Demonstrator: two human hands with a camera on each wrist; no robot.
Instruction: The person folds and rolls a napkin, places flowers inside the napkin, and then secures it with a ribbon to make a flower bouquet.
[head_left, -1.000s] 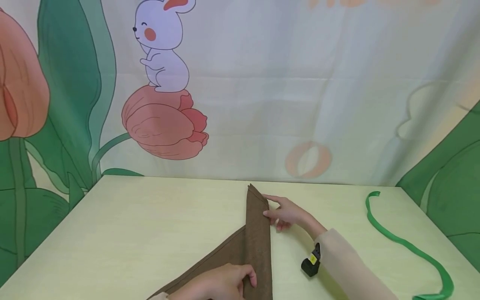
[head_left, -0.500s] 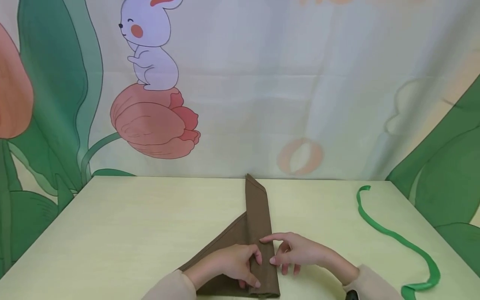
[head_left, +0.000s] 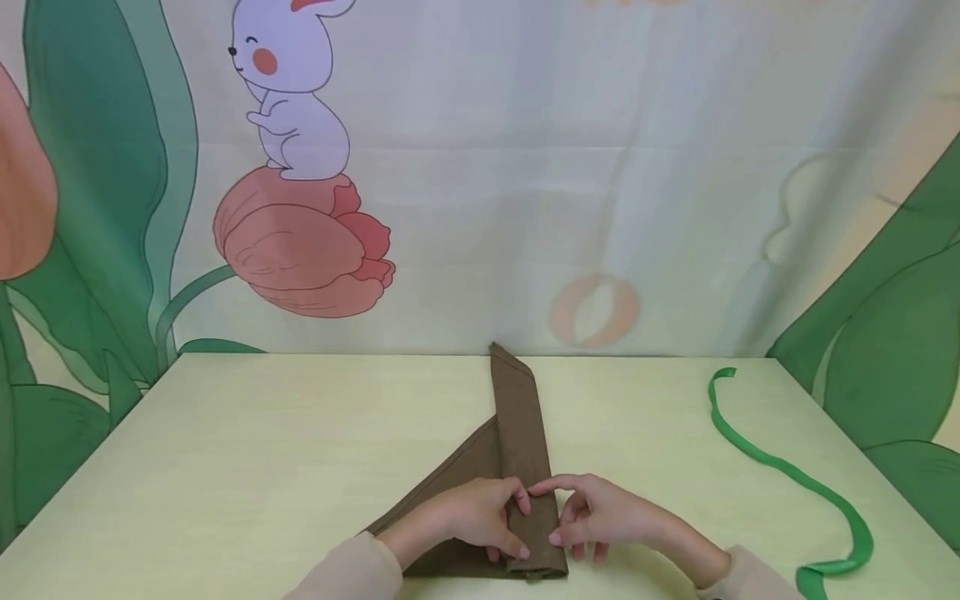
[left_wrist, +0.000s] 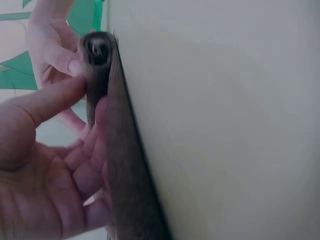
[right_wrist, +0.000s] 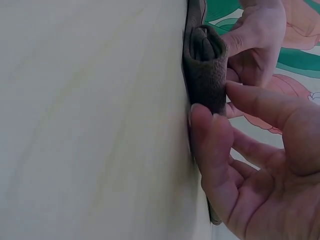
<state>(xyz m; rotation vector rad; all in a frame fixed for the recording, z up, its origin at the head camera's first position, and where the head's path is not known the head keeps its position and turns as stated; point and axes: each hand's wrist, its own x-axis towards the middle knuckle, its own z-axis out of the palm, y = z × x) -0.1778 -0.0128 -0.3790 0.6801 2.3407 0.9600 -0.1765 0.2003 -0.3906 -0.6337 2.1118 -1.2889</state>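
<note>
A brown cloth [head_left: 519, 433] lies on the table, its right side rolled into a flat band and its left part spread as a slanting single sheet. My left hand [head_left: 480, 512] grips the left side of the roll near its front end, thumb and forefinger on it. In the left wrist view the other fingers tuck between the roll and the flat cloth [left_wrist: 132, 170]. My right hand [head_left: 611, 515] pinches the roll's right edge, forefinger on top and thumb at the side. The right wrist view shows the layered open end of the roll [right_wrist: 206, 75].
A green ribbon [head_left: 787, 471] lies in a curve on the right of the pale table [head_left: 300, 442]. Behind the table's back edge hangs a curtain [head_left: 465, 208] printed with a rabbit and tulips.
My right hand has come from the roll's far end down to its near end, opposite the left hand. The near end of the cloth has come into the head view.
</note>
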